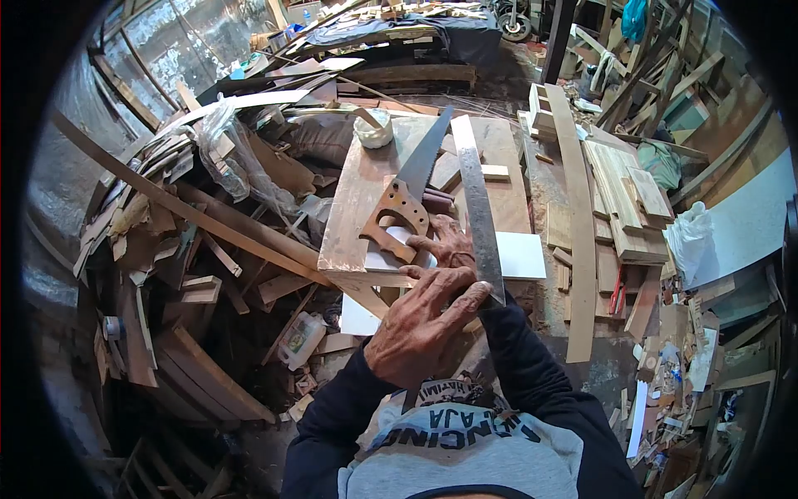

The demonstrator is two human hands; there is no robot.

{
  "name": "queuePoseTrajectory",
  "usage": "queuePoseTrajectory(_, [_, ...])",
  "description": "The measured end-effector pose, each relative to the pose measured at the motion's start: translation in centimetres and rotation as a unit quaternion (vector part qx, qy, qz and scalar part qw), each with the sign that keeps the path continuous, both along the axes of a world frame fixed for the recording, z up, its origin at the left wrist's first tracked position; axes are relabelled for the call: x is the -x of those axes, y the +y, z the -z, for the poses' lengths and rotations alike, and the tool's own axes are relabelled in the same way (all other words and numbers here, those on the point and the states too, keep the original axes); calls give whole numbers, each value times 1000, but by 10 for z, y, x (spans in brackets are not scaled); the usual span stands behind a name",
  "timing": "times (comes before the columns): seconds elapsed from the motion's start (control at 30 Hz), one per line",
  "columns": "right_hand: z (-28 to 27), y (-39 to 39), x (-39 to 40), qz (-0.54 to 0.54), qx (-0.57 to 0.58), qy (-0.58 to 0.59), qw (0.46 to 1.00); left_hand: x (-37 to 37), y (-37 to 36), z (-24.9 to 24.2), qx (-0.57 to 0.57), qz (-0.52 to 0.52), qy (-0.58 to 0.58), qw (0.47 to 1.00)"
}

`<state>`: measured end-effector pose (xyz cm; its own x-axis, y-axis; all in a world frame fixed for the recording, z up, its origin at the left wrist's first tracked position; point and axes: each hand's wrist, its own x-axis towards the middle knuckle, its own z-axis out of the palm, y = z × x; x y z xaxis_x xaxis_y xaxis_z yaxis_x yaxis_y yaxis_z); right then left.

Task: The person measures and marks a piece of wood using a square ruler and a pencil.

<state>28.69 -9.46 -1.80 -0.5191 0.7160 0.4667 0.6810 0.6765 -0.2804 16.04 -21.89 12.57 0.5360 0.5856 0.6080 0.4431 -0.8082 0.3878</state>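
A long metal ruler (478, 195) lies lengthwise over the workbench (341, 237), reaching toward me. My left hand (420, 320) is at its near end, thumb and forefinger closed together at its edge. Just beyond, my right hand (451, 251) rests with spread fingers between the ruler and the saw handle, partly covered by my left hand and the ruler. A handsaw (424, 154) with a wooden handle lies left of the ruler, blade pointing away. White sheet pieces (521, 255) lie under and beside the ruler. A white tub (373, 130) stands at the bench's far left.
A long wooden strip (573, 224) and stacked boards (619, 187) lie on the right. Another long strip (191, 214) slants in from the left, ending near the bench corner. Scrap wood and plastic wrap (237, 158) heap up at left. A clear container (302, 339) sits below the bench.
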Motion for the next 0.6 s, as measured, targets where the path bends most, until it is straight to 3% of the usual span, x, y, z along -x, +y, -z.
queuePoseTrajectory(0.03, [-1, 3, 3, -2, -33, 9, 999, 0, 1, -1, -2, 4, -6, 1000])
queuePoseTrajectory(0.13, [-28, -2, 8, 10, 54, 1, 998, 3, 6, 0, 6, 19, -12, 1000])
queuePoseTrajectory(0.27, [-24, 12, 20, -1, 7, 54, 998, 15, 14, 5, 31, 53, 22, 998])
queuePoseTrajectory(0.43, [-29, 25, 29, 11, -4, 9, 1000, 20, 27, 6, 21, 45, 8, 999])
queuePoseTrajectory(0.53, [-37, 22, 21, -10, 56, 75, 996, 20, 35, 7, 4, 37, 6, 999])
queuePoseTrajectory(0.6, [-6, 25, 6, 34, 4, 29, 999, 18, 41, 9, 6, 38, 5, 999])
